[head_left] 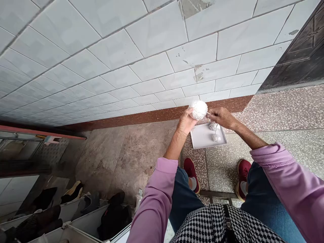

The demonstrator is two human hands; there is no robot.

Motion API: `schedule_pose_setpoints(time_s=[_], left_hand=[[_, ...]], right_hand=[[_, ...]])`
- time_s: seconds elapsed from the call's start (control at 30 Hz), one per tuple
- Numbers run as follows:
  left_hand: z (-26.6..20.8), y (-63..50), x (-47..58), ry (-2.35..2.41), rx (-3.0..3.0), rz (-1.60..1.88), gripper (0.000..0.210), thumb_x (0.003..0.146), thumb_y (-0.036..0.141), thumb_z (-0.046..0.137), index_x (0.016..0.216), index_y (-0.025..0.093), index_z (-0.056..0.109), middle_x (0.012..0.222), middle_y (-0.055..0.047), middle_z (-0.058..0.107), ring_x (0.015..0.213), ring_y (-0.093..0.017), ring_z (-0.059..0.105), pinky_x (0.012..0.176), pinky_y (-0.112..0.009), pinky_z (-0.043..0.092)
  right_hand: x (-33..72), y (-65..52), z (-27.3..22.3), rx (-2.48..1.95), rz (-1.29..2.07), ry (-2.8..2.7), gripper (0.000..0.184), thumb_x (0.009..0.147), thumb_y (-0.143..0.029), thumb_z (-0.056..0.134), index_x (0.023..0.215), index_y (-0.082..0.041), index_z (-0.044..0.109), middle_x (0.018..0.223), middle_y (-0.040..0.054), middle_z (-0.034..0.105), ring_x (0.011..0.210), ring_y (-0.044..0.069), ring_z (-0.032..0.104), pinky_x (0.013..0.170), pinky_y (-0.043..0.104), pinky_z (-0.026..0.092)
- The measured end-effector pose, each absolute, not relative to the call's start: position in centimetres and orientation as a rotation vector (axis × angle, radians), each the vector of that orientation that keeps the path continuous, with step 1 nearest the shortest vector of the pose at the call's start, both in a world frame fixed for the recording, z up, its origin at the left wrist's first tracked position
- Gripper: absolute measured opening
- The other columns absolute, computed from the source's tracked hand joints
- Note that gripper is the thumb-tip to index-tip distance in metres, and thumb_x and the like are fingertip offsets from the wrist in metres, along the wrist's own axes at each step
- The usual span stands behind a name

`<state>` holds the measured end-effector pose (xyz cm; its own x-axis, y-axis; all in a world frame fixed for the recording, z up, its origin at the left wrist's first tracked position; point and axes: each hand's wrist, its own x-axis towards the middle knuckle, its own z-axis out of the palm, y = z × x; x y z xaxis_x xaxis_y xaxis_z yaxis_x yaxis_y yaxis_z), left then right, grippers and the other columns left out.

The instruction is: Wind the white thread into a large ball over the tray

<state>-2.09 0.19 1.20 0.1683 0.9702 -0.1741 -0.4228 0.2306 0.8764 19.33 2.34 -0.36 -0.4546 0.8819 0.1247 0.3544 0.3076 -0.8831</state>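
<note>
A large ball of white yarn is gripped from its left and lower side by my left hand, raised above the floor. Close to the ball's right side, my right hand pinches the white yarn strand between thumb and fingers. Below the hands a shallow white tray rests on the floor. Inside it lie two smaller yarn balls, the nearer one and the farther one. A strand hangs from near my right hand toward the tray.
In front stands a white tiled wall with a brown base strip. My red shoes are planted on the speckled floor just behind the tray. At lower left is a rack holding several shoes. A dark door is at upper right.
</note>
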Motion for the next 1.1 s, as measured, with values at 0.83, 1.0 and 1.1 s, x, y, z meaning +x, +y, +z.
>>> schedule_pose_setpoints(time_s=[0.83,1.0,1.1], left_hand=[[0.1,-1.5,-1.9,0.891,1.284,0.791,0.068,0.081,0.059,0.093,0.136,0.022,0.076,0.135,-0.013,0.079,0.124,-0.033,0.071,0.108,-0.045,0.055],[0.6,-1.7,-1.9,0.843,1.1,0.716,0.079,0.068,0.058,0.098,0.134,0.021,0.075,0.127,-0.013,0.079,0.12,-0.033,0.072,0.102,-0.045,0.056],[0.9,-1.7,-1.6,0.758,0.981,0.747,0.088,0.063,0.061,0.098,0.139,0.023,0.072,0.13,-0.014,0.078,0.127,-0.037,0.072,0.102,-0.046,0.057]], right_hand=[[20.3,0.6,3.1,-0.894,1.222,-1.758,0.057,0.095,-0.065,0.084,0.068,-0.023,0.057,0.062,-0.0053,0.041,0.059,0.011,0.033,0.055,0.033,0.025],[20.6,1.5,2.3,-0.823,1.334,-1.706,0.055,0.092,-0.067,0.087,0.072,-0.023,0.061,0.063,-0.0056,0.045,0.057,0.01,0.034,0.053,0.032,0.025],[20.7,2.2,1.6,-0.85,1.348,-1.67,0.052,0.092,-0.066,0.086,0.075,-0.022,0.063,0.063,-0.0051,0.048,0.058,0.011,0.035,0.054,0.031,0.027]])
